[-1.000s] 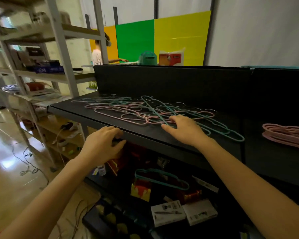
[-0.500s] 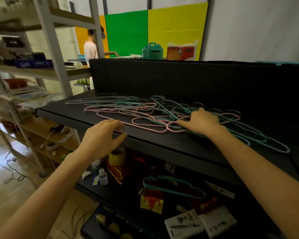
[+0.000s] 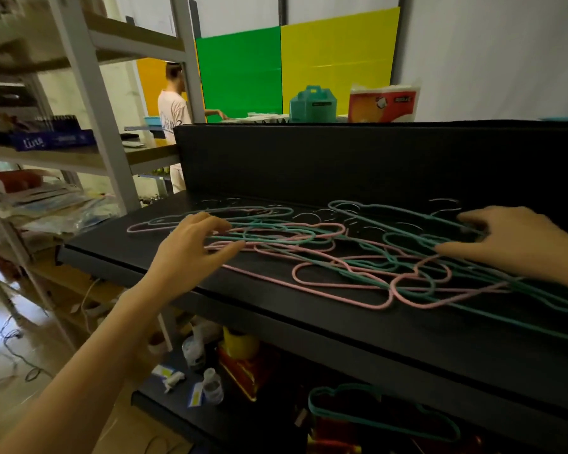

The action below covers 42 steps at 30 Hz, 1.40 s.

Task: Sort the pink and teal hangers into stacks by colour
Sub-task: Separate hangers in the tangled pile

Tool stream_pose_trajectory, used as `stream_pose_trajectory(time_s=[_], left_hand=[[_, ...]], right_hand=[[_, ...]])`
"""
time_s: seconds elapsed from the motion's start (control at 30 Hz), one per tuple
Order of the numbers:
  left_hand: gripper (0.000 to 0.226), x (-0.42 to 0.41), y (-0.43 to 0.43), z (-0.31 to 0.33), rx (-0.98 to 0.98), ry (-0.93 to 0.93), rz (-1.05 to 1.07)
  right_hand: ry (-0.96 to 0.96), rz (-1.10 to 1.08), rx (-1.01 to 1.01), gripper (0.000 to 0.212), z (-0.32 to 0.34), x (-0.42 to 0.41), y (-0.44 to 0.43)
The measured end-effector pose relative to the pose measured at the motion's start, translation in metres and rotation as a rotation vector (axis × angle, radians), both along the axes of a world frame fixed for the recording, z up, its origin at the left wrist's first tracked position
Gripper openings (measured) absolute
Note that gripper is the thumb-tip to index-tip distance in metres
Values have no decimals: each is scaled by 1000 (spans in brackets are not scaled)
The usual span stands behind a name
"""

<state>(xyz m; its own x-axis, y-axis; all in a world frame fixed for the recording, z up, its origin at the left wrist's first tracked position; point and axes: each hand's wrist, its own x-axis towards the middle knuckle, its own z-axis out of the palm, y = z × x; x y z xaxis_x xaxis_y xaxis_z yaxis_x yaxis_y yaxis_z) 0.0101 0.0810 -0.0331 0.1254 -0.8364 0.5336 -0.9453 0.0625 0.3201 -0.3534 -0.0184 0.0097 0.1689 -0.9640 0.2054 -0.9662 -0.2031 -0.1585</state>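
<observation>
So the left grip (image 3: 194, 253) is sitting half open, fingertips just touching the hangers (image 3: 368, 257), with nothing pinched that I can see. The right grip (image 3: 512, 244) is curling over a teal one, can't tell if it's actually got it. Pink and teal are lying tangled on the counter (image 3: 309, 319), hooks looping through each other. I'm guessing whoever's yanking one is risking dragging its neighbours off the front edge.

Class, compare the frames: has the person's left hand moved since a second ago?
Yes. The left hand has gone forward from the black shelf's front edge, away from the person, onto the tangled hangers.
</observation>
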Motion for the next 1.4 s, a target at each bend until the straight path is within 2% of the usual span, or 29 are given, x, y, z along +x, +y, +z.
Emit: stream_pose_trajectory(time_s=[0.1, 0.23, 0.3, 0.43, 0.53, 0.73, 0.97, 1.07, 1.13, 1.2, 1.3, 1.4], left_hand=[[47, 26, -13, -4, 31, 37, 16], [53, 67, -32, -6, 106, 65, 92], [55, 88, -43, -8, 150, 52, 129], [61, 127, -64, -11, 227, 16, 206], [72, 150, -80, -10, 336, 1, 211], [79, 181, -108, -3, 534, 57, 18], [76, 196, -122, -4, 441, 27, -87], [70, 198, -126, -6, 394, -7, -106], [65, 198, -128, -7, 364, -28, -113], [62, 196, -129, -8, 363, 30, -135], [66, 195, -128, -8, 376, 123, -152], [69, 194, -125, 0, 288, 144, -142]], right_hand=[[6, 3, -123, 111, -2, -5, -2], [-30, 16, -212, 120, -16, -12, -16], [-108, 34, -205, 112, -22, -13, -21], [-254, -3, -200, 69, -22, -3, -16], [-318, 9, -159, 66, -25, 23, -8], [-231, 57, -198, 61, -20, 65, 11], [-192, 6, -255, 63, -18, 102, 44], [-151, -48, -259, 82, -20, 112, 55], [-163, -62, -242, 75, -22, 117, 62], [-183, -72, -239, 69, -24, 121, 70], [-173, -104, -246, 81, -26, 125, 81], [-184, -116, -268, 84, -24, 125, 92]])
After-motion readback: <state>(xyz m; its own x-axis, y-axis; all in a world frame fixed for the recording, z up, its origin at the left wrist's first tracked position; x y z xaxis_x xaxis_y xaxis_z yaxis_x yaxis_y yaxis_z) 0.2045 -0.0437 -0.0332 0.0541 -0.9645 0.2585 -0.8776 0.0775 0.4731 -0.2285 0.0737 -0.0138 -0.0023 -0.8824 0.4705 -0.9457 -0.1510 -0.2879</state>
